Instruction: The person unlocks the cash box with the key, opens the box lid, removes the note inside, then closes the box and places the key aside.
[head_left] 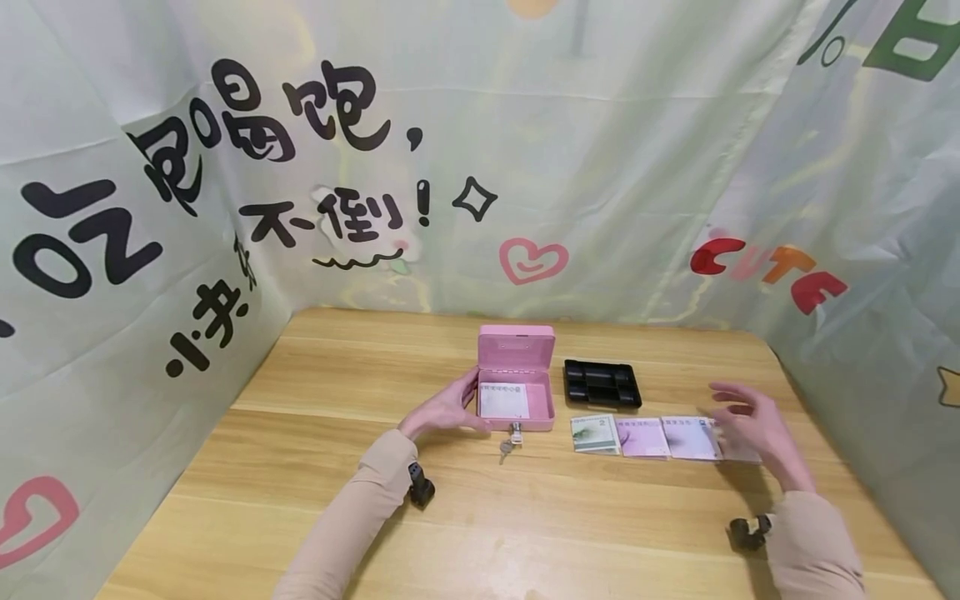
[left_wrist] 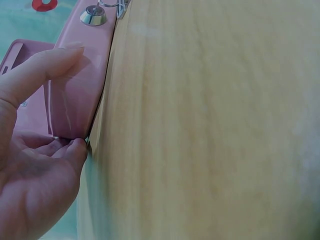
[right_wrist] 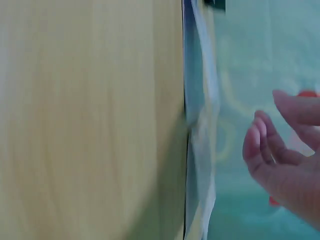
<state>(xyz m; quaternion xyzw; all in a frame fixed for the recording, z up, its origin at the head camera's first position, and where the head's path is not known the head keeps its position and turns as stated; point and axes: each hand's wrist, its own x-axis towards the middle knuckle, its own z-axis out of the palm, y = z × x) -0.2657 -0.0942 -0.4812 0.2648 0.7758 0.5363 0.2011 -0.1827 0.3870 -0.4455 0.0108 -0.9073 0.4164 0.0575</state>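
Note:
A pink cash box (head_left: 516,352) stands on the table with its lid raised. Inside it lies a pale banknote (head_left: 504,402), and a key (head_left: 506,450) hangs at the front lock (left_wrist: 93,16). My left hand (head_left: 447,408) grips the box's left front corner, thumb on the front wall and fingers round the side. My right hand (head_left: 759,429) hovers over the right end of a row of banknotes, fingers bent loosely and holding nothing. The row shows a green note (head_left: 595,434), a pink note (head_left: 642,437) and a blue note (head_left: 690,438); another is partly hidden below the hand.
A black compartment tray (head_left: 602,403) sits right of the box, behind the banknotes. The wooden table (head_left: 570,525) meets printed curtains (head_left: 622,208) at the back and both sides. Small dark cameras (head_left: 422,486) are strapped to both wrists.

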